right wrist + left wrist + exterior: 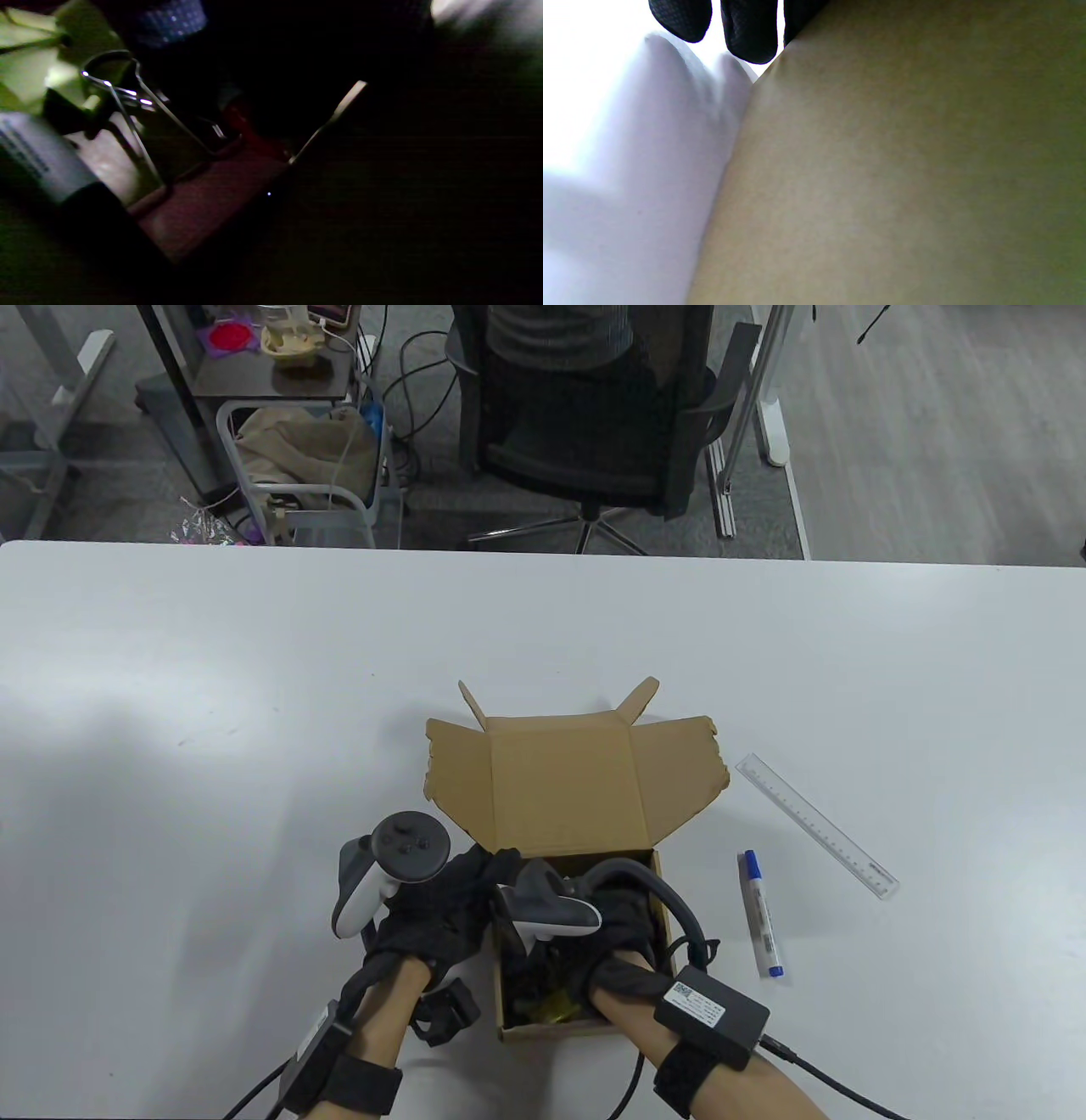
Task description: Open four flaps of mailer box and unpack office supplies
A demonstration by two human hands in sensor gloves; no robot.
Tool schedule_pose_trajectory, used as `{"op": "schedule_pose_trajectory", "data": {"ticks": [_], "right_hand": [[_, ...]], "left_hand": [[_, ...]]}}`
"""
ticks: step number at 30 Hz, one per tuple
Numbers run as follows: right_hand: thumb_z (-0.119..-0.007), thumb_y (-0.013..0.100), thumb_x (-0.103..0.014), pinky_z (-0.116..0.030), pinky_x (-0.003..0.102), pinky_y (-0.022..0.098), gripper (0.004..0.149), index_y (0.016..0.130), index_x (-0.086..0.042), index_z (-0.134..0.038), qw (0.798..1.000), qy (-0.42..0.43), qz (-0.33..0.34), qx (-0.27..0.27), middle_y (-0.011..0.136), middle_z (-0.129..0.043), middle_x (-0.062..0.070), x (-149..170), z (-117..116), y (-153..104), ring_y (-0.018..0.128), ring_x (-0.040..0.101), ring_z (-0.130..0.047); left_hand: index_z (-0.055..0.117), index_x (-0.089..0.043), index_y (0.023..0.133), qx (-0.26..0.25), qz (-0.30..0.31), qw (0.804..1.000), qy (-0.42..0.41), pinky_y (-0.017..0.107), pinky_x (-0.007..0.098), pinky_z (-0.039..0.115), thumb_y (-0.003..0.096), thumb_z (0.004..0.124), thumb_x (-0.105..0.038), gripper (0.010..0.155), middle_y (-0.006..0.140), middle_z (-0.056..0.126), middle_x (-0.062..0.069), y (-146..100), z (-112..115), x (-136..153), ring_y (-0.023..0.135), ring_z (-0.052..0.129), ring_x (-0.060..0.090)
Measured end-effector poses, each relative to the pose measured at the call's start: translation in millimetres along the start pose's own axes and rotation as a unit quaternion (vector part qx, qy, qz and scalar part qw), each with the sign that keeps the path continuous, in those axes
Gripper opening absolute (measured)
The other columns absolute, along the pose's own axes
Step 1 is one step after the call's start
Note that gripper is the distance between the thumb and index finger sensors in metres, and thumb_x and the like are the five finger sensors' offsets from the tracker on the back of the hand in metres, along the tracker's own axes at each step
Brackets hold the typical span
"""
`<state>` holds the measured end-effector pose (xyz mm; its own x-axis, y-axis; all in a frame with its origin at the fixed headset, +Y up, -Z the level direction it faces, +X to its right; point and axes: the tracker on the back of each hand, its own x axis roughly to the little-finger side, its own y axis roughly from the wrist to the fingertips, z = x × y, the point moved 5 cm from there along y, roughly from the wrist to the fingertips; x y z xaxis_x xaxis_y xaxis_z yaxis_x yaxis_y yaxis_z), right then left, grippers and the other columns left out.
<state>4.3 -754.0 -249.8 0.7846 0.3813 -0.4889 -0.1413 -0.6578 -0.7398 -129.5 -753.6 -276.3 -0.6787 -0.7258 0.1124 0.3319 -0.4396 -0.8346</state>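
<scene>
Forearms enter from the near edge of the worktop, the largest surface in view; both reach a short way forward to the box.

1. Box. It sits near centre, close to the person. Its lid and flaps are folded open toward the far side, so the opening step appears complete. The long axis runs near to far. The open cavity lies at the near end, directly under the right hand.

2. Right hand. It is down inside the cavity. The table view hides the fingers, and the right wrist view is too dark to show them, so whether it grips anything cannot be told. That view shows a binder clip and a cylindrical item with a dark cap lying in the box.

3. Left hand. It rests against the box's left outer wall, fingers straight alongside the cardboard, holding nothing; it appears to steady the box.

4. Ruler. It lies on the worktop right of the box, angled from far-left to near-right.

5. Marker. It lies just right of the box, between box and ruler, long axis near to far.

Judgement: unpacking is part done. The right hand is nearer the remaining contents; the likely next lift goes up and out to the right.
</scene>
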Motion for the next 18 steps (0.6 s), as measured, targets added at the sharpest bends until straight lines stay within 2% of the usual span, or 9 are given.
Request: {"op": "schedule_pose_trajectory", "data": {"ticks": [3, 7, 13, 18], "right_hand": [[-0.091, 0.052, -0.033, -0.087, 0.041, 0.03, 0.055, 0.093, -0.001, -0.072, 1.0, -0.009, 0.001, 0.007, 0.081, -0.095, 0.023, 0, 1, -2, 0.039, 0.023, -0.1], [-0.092, 0.046, -0.036, -0.087, 0.042, 0.025, 0.055, 0.087, -0.002, -0.079, 0.998, -0.005, 0.004, 0.056, 0.073, -0.099, 0.021, 4, 13, -15, 0.031, 0.022, -0.1], [-0.092, 0.046, -0.038, -0.087, 0.041, 0.024, 0.048, 0.082, -0.007, -0.084, 0.998, 0.0, 0.012, 0.056, 0.068, -0.101, 0.018, 14, 28, -42, 0.03, 0.018, -0.1], [-0.093, 0.046, -0.039, -0.088, 0.041, 0.023, 0.048, 0.08, -0.006, -0.085, 0.993, 0.061, 0.02, 0.102, 0.065, -0.102, 0.019, 39, 41, -77, 0.029, 0.018, -0.1]], "left_hand": [[0.054, -0.032, 0.11, -0.001, 0.0, 1.0, -0.002, 0.083, 0.061, 0.049, 0.0587, 0.044, -0.062, 0.06, 0.12, 0.065, -0.001, 0, 0, 0, 0.116, 0.056, 0.037], [0.054, -0.032, 0.11, 0.002, 0.0, 1.0, -0.004, 0.083, 0.061, 0.049, 0.0586, 0.043, -0.062, 0.06, 0.12, 0.064, -0.002, 0, 0, 0, 0.116, 0.056, 0.037], [0.055, -0.033, 0.11, 0.006, -0.002, 1.0, -0.006, 0.083, 0.062, 0.048, 0.0587, 0.044, -0.062, 0.06, 0.12, 0.065, -0.002, 1, -1, 0, 0.116, 0.056, 0.037], [0.055, -0.033, 0.11, 0.004, -0.003, 1.0, -0.006, 0.083, 0.061, 0.049, 0.0587, 0.044, -0.062, 0.06, 0.12, 0.064, -0.002, 1, -2, 0, 0.116, 0.056, 0.037]]}}
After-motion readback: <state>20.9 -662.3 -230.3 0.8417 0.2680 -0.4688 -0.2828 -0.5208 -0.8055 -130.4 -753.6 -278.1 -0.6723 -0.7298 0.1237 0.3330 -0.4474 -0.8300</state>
